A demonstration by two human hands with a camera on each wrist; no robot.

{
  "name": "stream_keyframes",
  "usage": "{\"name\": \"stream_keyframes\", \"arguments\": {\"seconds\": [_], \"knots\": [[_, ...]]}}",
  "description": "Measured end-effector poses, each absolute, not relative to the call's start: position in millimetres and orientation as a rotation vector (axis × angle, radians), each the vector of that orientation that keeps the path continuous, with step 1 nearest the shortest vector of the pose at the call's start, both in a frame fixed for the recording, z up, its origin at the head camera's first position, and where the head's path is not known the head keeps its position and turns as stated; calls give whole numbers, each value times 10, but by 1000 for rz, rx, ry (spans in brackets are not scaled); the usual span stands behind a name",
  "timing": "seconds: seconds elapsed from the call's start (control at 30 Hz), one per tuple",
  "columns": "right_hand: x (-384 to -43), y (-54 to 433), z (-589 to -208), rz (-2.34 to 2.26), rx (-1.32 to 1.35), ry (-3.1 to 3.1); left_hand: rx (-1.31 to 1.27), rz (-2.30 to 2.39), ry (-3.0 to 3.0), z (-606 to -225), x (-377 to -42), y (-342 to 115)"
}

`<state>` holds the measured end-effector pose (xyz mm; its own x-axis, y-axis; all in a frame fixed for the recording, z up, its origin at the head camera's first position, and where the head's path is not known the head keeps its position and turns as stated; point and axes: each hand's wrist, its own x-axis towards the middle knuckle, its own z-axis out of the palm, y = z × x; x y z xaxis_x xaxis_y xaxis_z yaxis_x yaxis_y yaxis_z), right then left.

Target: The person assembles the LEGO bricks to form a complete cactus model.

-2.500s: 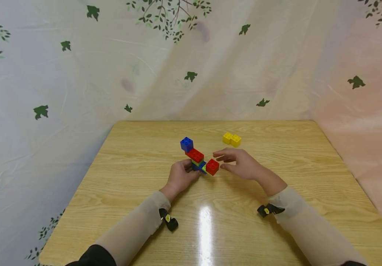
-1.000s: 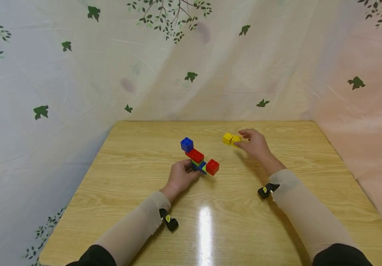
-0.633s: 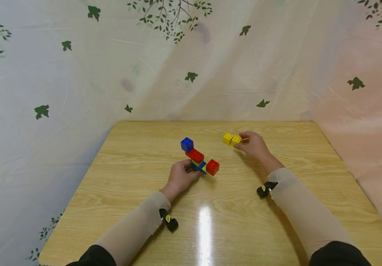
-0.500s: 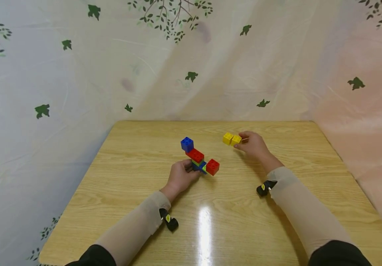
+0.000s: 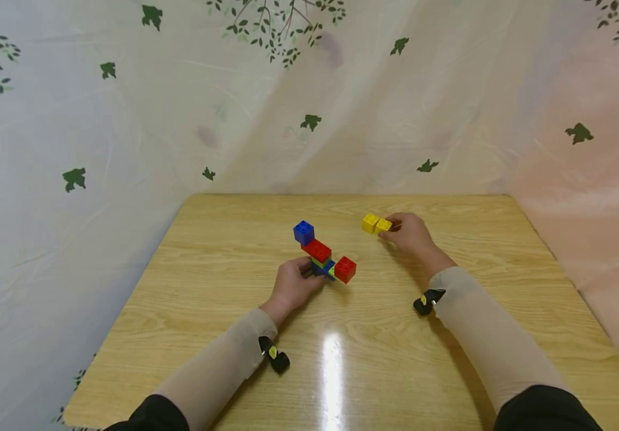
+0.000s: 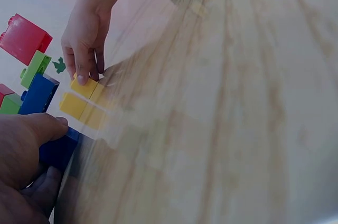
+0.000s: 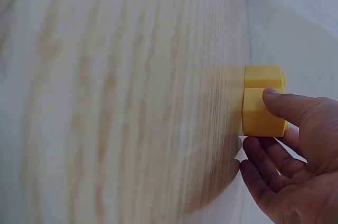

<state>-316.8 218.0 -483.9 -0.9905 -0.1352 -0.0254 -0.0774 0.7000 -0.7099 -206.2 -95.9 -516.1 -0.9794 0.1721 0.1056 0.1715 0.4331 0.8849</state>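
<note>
My left hand (image 5: 292,284) holds a toy-brick structure low down; in the left wrist view its thumb lies on a blue brick (image 6: 59,150). The structure has a blue cube brick (image 5: 303,232) at its far end, a red brick (image 5: 316,250) behind the hand, green and blue pieces beneath, and a red cube brick (image 5: 345,270) at the right end. Farther back, my right hand (image 5: 409,233) pinches the right-hand yellow brick (image 5: 383,226), with the thumb on its near side. A second yellow brick (image 5: 370,222) sits against it on the left.
The wooden table (image 5: 207,239) reaches back to a pale curtain (image 5: 266,131) printed with leaves. A bright reflection lies on the tabletop near the front. Black straps with small cameras (image 5: 277,359) are on both wrists.
My right hand has moved from beside the red cube brick back to the yellow bricks, and its fingers have closed on the right-hand one. The left hand stays in place with the structure.
</note>
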Motion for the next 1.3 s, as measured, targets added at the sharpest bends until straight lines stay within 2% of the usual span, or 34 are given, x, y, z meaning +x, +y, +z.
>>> {"name": "stream_keyframes", "arguments": {"seconds": [0.5, 1.3], "knots": [[-3050, 2237, -4713, -1266, -146, 2912, 301, 1633, 2654, -5153, -2080, -955], [-2623, 1655, -4293, -1419, -403, 2810, 306, 1649, 2652, -5162, -2090, -955]]}}
